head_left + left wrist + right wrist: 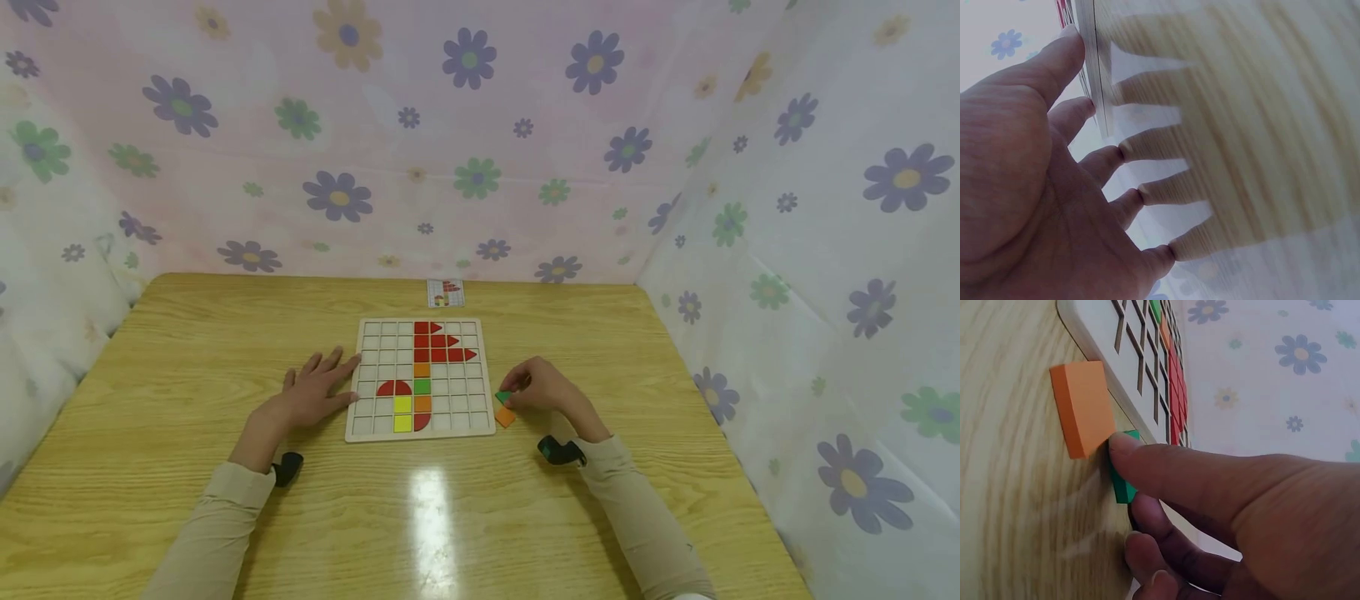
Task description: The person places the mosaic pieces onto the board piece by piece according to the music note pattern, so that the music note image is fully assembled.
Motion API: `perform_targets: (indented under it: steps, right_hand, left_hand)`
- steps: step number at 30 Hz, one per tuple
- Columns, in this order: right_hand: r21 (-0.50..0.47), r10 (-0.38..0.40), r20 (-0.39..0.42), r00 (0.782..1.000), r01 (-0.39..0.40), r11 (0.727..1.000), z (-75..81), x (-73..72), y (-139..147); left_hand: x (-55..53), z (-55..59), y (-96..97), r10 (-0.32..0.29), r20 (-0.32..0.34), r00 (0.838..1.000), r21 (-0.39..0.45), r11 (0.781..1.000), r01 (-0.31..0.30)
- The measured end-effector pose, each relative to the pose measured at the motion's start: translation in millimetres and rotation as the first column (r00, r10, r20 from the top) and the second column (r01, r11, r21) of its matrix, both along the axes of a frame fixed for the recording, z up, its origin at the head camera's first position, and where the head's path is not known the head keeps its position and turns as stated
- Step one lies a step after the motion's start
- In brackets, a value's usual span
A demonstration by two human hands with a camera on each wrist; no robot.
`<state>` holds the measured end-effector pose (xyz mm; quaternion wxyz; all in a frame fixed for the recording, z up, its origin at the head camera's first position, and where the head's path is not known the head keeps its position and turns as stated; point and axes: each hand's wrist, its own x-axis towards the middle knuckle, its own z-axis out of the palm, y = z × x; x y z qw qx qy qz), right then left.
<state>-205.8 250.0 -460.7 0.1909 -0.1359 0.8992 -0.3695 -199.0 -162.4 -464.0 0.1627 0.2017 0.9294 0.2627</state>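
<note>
A square pale wooden grid board (pixel 457 404) lies on the table with red, orange, green and yellow pieces set in its cells. My left hand (pixel 318 392) is spread flat at the board's left side, thumb and index fingertip right at its edge. In the left wrist view the other fingertips rest on the tabletop. To the right of the board, my right hand (pixel 543 386) pinches a small green block (pixel 1124 481) between thumb and index finger. In the head view this green piece looks triangular. Beside it an orange square block (pixel 1088 406) lies close to the board's edge.
A small printed card (pixel 446 293) with a similar coloured pattern lies behind the board, near the table's back edge. The wood-grain table (pixel 337 533) meets flower-patterned cloth (pixel 397 150) at the back and sides.
</note>
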Motion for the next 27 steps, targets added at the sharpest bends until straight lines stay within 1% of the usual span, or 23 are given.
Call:
perform_targets:
  steps: [6, 9, 11, 16, 18, 19, 22, 27]
  right_hand:
    - [-0.021, -0.004, -0.011, 1.0, 0.004, 1.0, -0.8, 2.4, -4]
    - [-0.005, -0.021, -0.016, 1.0, 0.021, 1.0, 0.8, 4.8, -3]
    - [0.015, -0.021, -0.001, 1.0, 0.021, 1.0, 3.4, 7.8, -2]
    - [0.013, 0.065, 0.036, 0.997, -0.066, 0.998, 4.4, 13.8, -1]
    - [0.001, 0.09, 0.029, 0.996, -0.09, 0.996, 3.9, 14.9, -2]
    - [-0.001, 0.09, 0.024, 0.996, -0.09, 0.996, 3.6, 15.4, -2]
    - [0.005, 0.081, 0.003, 0.997, -0.081, 0.997, 5.0, 17.0, -5]
    - [0.018, 0.064, -0.024, 0.998, -0.063, 0.998, 5.9, 19.9, -10]
  left_hand:
    - [-1.7, -1.5, -0.7, -0.005, -0.011, 1.0, -0.004, 1.0, 0.005]
    - [-2.0, -1.5, -0.7, -0.007, -0.009, 1.0, -0.001, 1.0, 0.007]
    - [-2.1, -0.8, -0.5, -0.007, -0.01, 1.0, -0.001, 1.0, 0.007]
    - [-1.9, 0.8, 0.1, -0.004, -0.001, 1.0, -0.007, 1.0, 0.004]
    - [-1.5, 2.1, 0.5, -0.003, 0.003, 1.0, -0.008, 1.0, 0.003]
    - [-1.4, 2.4, 0.4, -0.004, 0.003, 1.0, -0.008, 1.0, 0.004]
    - [-1.5, 2.5, 0.3, -0.002, 0.005, 1.0, -0.005, 1.0, 0.002]
    - [-1.5, -1.2, -0.8, -0.003, 0.003, 1.0, -0.012, 1.0, 0.003]
